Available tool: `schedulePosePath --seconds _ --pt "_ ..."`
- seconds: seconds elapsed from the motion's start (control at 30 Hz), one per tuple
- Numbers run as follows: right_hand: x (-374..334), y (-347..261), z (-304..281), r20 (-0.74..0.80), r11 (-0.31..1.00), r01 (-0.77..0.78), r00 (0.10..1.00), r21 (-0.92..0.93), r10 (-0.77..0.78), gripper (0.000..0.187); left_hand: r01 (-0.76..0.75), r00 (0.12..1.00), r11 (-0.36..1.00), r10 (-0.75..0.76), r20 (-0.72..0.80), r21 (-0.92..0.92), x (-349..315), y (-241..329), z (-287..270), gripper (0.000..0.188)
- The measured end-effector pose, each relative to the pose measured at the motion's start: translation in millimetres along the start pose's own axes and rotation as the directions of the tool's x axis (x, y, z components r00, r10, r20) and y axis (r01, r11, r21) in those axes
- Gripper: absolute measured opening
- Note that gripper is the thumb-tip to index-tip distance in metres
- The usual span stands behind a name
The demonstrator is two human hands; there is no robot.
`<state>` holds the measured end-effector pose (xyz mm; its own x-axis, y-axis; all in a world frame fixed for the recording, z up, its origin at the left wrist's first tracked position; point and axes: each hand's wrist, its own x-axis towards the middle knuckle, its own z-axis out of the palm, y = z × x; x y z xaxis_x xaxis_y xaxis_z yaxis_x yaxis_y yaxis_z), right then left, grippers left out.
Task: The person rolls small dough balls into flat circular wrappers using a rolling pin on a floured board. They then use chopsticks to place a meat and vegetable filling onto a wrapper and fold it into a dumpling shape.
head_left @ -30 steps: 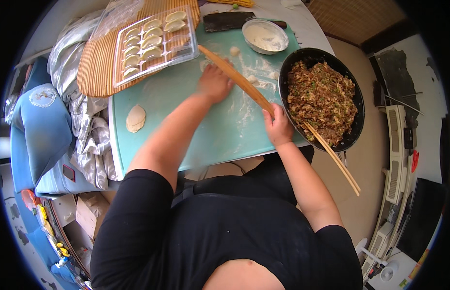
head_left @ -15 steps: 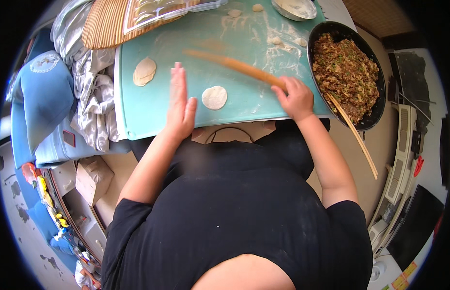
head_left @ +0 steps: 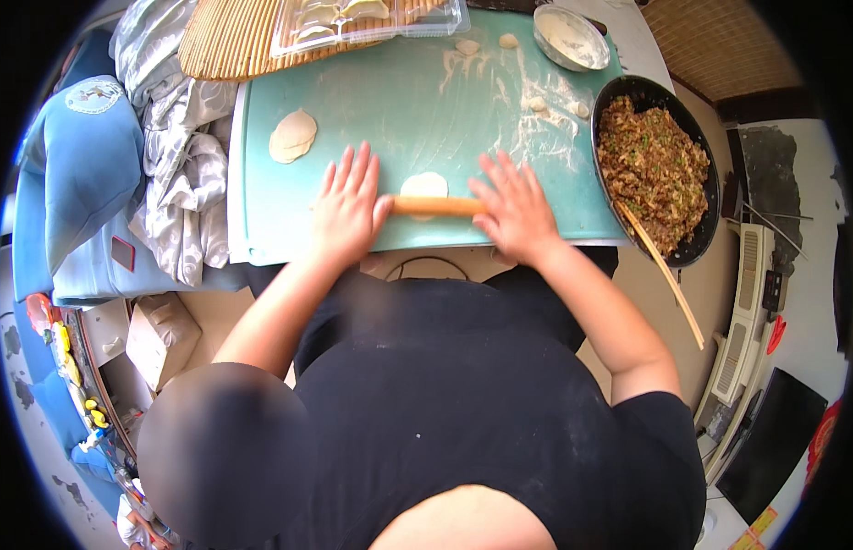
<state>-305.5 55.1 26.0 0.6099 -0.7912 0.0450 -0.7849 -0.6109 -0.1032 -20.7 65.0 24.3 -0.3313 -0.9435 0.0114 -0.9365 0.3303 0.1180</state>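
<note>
Head view, looking down over a black-shirted torso. Both hands are laid flat on a wooden rolling pin [head_left: 435, 206] that lies crosswise on a pale teal mat [head_left: 371, 110]. Left hand [head_left: 346, 213]: palm pressed onto the pin's left end, fingers spread and stretched forward, nothing pinched. Right hand [head_left: 513, 213]: palm pressed onto the pin's right end, fingers likewise spread and extended. Only the middle stretch of the pin is seen between the two palms.

A small round dough wrapper [head_left: 423, 185] is seen under the pin, between the hands, its far half showing beyond the pin. A second rolled wrapper [head_left: 292, 136] lies apart, toward the mat's left edge. Small dough pieces [head_left: 467, 46] are scattered on the floured far part of the mat.

Right of the mat, a black pan [head_left: 697, 151] is filled with brown minced filling [head_left: 651, 170]; long chopsticks [head_left: 660, 268] are leaned in it, their ends jutting past the near rim. A small metal bowl [head_left: 570, 38] with white contents sits at the mat's far right corner. At the far left, a bamboo mat [head_left: 229, 41] is noted, with a clear plastic tray of folded dumplings [head_left: 362, 16] resting on it. Grey crumpled cloth [head_left: 174, 174] and a blue cushion [head_left: 73, 170] are seen left of the mat.
</note>
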Motion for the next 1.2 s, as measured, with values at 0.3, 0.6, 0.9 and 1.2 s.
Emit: schedulePosePath --seconds 0.3,0.6,0.9,1.2 --pt "49 32 1 -0.029 0.996 -0.079 0.997 -0.044 0.078 0.059 0.16 0.98 0.987 -0.157 -0.125 0.013 42 -11 1 0.063" --pt "49 16 -6 -0.027 0.998 -0.023 0.999 -0.051 0.022 0.059 0.173 0.976 0.984 -0.175 -0.132 -0.03 39 -21 7 0.058" --pt "3 -9 -7 0.063 0.997 0.075 0.995 0.004 -0.075 0.057 0.141 0.987 0.99 -0.142 -0.077 -0.024 -14 -18 13 0.058" --pt "11 14 2 -0.049 0.997 -0.054 0.997 0.05 0.057 0.055 0.078 0.993 0.995 -0.082 -0.08 -0.054 31 -11 3 0.054"
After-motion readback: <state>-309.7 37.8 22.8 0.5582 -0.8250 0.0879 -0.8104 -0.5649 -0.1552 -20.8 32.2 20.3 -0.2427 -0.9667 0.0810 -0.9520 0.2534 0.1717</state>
